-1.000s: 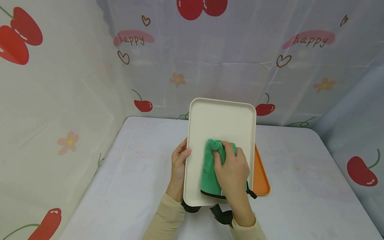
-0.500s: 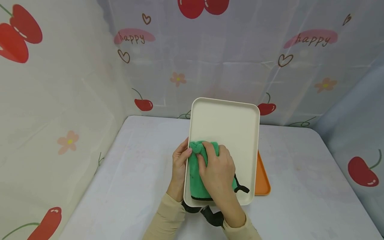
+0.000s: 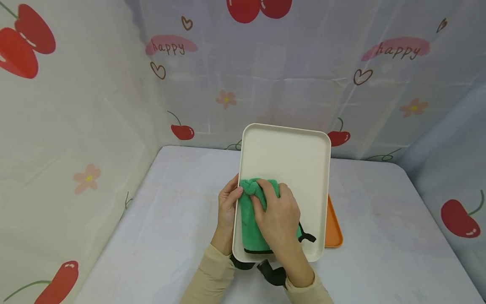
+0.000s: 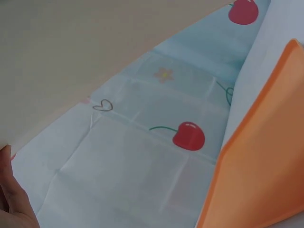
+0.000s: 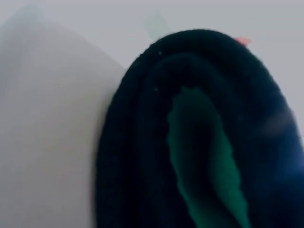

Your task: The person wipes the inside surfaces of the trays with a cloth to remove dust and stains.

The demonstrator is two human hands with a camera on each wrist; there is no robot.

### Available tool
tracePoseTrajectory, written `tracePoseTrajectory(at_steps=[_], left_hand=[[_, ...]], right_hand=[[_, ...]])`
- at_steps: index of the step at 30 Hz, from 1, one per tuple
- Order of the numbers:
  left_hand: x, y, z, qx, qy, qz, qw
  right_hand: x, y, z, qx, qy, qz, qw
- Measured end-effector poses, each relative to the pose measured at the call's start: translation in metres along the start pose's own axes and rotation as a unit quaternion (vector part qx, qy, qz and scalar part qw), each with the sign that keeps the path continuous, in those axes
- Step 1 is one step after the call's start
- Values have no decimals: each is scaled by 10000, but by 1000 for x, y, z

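In the head view a cream rectangular tray (image 3: 286, 154) is held up, tilted toward me. My left hand (image 3: 228, 215) grips its left edge, thumb on the rim and the other fingers behind. My right hand (image 3: 279, 217) holds a folded green towel (image 3: 252, 230) against the lower left of the tray's inner face, fingers curled into a bunched fold. The towel has a black trim and a black hanging loop. Close up in the right wrist view are the towel's rolled dark edges (image 5: 123, 156). The left wrist view shows the tray's underside (image 4: 71, 52) and part of my left hand (image 4: 16, 204).
An orange tray (image 3: 334, 230) lies on the white table (image 3: 379, 236), partly hidden behind the cream one. Black wrist straps (image 3: 271, 273) show below the tray. Cherry-patterned curtains (image 3: 281, 97) enclose the table at the back and sides.
My right hand has slid the towel leftward across the cream tray, then very slightly back right. The tray has shifted a little to the right; my left hand keeps its grip.
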State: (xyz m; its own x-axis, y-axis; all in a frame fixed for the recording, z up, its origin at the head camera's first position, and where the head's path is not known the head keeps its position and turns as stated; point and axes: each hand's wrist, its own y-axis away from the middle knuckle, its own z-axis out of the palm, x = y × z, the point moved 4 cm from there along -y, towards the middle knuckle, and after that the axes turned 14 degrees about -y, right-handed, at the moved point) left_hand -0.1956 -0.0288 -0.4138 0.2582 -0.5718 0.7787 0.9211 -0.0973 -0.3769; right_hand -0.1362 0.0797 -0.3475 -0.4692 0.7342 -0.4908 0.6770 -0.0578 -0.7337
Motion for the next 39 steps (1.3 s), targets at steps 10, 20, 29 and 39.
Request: tracePoseTrajectory(at_steps=[10, 20, 29, 39], left_hand=[[1, -1, -4, 418, 47, -191, 9989], [5, -2, -4, 430, 136, -96, 9989], [7, -1, -4, 408, 81, -22, 9991], [7, -1, -5, 531, 89, -93, 9985]], right_hand=[[23, 6, -16, 34, 121, 425, 9990], [70, 15, -46, 49, 328, 2050, 9782], [86, 18, -58, 53, 703, 2594, 9632], [85, 19, -55, 96, 624, 2644, 9623]])
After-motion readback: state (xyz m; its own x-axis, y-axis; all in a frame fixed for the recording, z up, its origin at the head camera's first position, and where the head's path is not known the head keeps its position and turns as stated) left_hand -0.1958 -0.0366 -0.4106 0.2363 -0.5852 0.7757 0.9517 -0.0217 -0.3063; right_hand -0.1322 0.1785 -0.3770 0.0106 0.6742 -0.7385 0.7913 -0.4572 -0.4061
